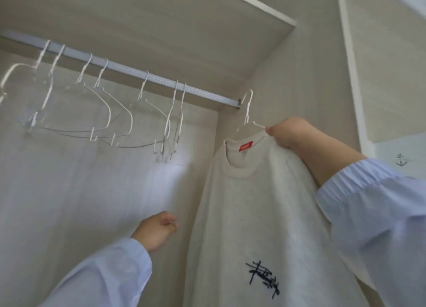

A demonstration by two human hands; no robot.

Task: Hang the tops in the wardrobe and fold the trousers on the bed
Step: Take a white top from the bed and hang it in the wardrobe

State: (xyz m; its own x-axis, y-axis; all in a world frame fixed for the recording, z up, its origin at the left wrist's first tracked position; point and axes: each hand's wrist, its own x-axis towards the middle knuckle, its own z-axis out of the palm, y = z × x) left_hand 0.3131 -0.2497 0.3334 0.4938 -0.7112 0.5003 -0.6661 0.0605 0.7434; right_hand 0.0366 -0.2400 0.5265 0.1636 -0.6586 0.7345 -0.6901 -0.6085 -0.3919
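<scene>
Rail (119,68) | empty hangers (108,113) left | right hand (289,132) grips top (253,203)

cream top (249,203) on white hanger (247,120) — hook seemingly just off rail (129,70)

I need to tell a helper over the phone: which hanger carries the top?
Follow the wardrobe rail to its right end. Just past it, the right hand holds up a white wire hanger. Unlike the empty hangers on the rail, it carries a cream top with a red neck label.
</scene>
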